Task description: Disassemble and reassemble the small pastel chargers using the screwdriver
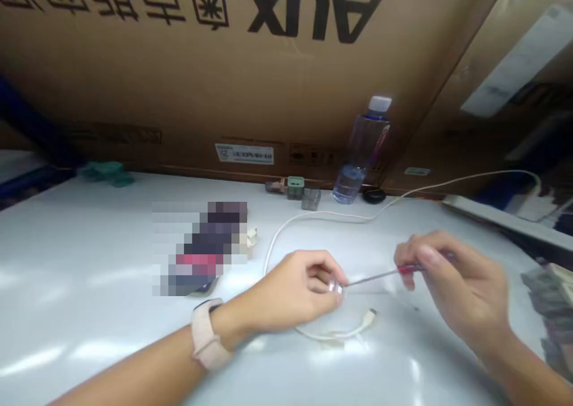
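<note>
My left hand [299, 286], with a pale watch strap on its wrist, is closed around a small clear piece [335, 287] between thumb and fingers. Most of that piece is hidden by the fingers, so its kind is unclear. My right hand [461, 286] grips the red handle of a screwdriver [373, 277]. The thin metal shaft points left, and its tip meets the clear piece at my left fingertips. Below my left hand, the plug end of a white cable [333, 336] lies on the white table [111, 334].
Against a large cardboard box [179, 83] stand a water bottle [351, 161], a black round object [373, 196] and small blocks [295, 187]. A blurred-out phone-like object [206, 251] lies left. Teal pieces [107, 172] sit far left; grey parts [553, 310] are stacked right.
</note>
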`<state>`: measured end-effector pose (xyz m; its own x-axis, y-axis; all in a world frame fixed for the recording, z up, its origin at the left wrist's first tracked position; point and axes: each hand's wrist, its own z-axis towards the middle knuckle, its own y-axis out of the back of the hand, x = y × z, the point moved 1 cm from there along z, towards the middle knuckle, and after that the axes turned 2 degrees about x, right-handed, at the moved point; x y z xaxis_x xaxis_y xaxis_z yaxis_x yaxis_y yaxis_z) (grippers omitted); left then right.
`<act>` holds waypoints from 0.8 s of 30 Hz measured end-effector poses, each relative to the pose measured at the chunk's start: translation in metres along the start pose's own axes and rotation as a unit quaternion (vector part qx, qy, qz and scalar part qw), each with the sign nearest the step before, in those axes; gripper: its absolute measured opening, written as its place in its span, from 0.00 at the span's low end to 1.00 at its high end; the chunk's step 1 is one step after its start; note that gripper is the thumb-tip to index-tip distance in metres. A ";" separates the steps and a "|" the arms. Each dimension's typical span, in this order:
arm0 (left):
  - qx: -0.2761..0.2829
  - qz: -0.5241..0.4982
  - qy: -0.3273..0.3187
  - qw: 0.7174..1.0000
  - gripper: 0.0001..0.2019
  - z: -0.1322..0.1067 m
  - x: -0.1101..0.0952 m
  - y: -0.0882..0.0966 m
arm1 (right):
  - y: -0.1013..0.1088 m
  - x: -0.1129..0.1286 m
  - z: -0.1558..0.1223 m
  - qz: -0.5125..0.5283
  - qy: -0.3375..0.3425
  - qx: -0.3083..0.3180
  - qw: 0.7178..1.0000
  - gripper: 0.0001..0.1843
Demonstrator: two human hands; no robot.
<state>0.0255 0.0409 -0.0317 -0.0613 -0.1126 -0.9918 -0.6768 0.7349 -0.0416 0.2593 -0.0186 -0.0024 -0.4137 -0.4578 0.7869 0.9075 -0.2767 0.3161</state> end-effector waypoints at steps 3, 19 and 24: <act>-0.002 0.002 0.002 1.000 0.11 -0.001 0.000 0.000 | 0.000 0.000 -0.001 0.003 -0.005 -0.020 1.000 0.18; 0.001 -0.009 0.019 1.000 0.09 -0.001 -0.004 0.001 | 0.001 0.006 -0.004 -0.056 0.120 0.031 0.991 0.10; 0.004 -0.013 0.016 1.000 0.10 0.000 -0.005 0.001 | -0.001 0.011 -0.009 -0.070 0.162 0.011 0.984 0.11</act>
<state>0.0244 0.0422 -0.0271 -0.0667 -0.1529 -0.9860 -0.6727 0.7367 -0.0688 0.2532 -0.0311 0.0014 -0.5338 -0.6623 0.5258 0.8394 -0.3398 0.4241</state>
